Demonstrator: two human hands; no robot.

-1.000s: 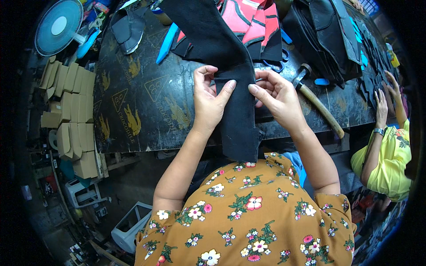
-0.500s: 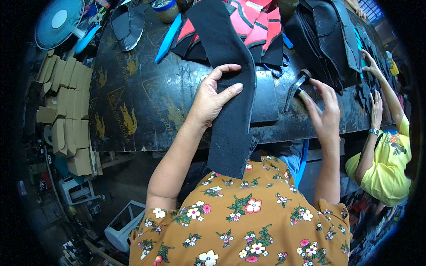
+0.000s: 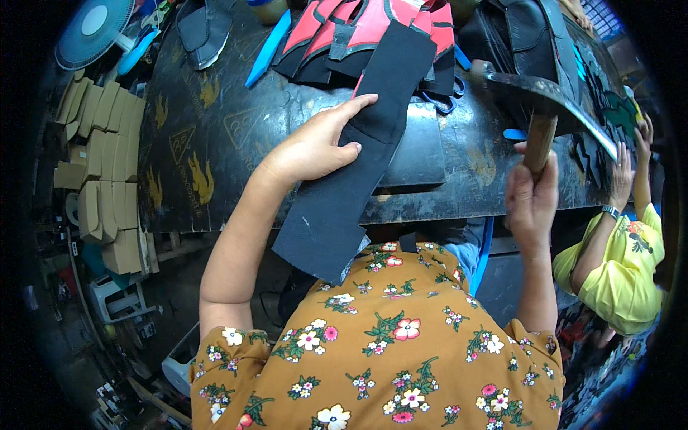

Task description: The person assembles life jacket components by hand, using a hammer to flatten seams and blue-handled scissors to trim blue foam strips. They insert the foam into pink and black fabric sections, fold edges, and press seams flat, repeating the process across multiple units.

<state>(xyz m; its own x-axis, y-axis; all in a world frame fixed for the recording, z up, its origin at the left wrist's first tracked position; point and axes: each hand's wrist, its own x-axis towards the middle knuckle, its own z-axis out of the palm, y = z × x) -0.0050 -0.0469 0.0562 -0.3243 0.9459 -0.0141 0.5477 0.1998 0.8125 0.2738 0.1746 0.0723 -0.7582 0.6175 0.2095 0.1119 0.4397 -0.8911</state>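
A long, curved piece of black sheet material (image 3: 380, 136) lies slanted over a flat black block (image 3: 424, 147), its lower end hanging past the table edge toward me. My left hand (image 3: 308, 149) grips its left edge, with thumb and forefinger on top and the other fingers out of sight. In my right hand (image 3: 532, 204) is a hammer (image 3: 540, 143), its wooden handle upright in my closed fingers. The hammer's wide dark metal head is raised over the table, to the right of the block.
Red-and-black cut pieces (image 3: 344, 36) are piled behind the block, beside blue-handled scissors (image 3: 441, 104). Stacked black pieces (image 3: 494, 36) stand at the back right. A co-worker in a yellow shirt (image 3: 623, 272) reaches in at the right. Cardboard boxes (image 3: 107, 165) and a fan (image 3: 93, 29) are at left.
My right hand has picked up the hammer from the table and raised it. My left hand has tilted the black piece and lowered it onto the block.
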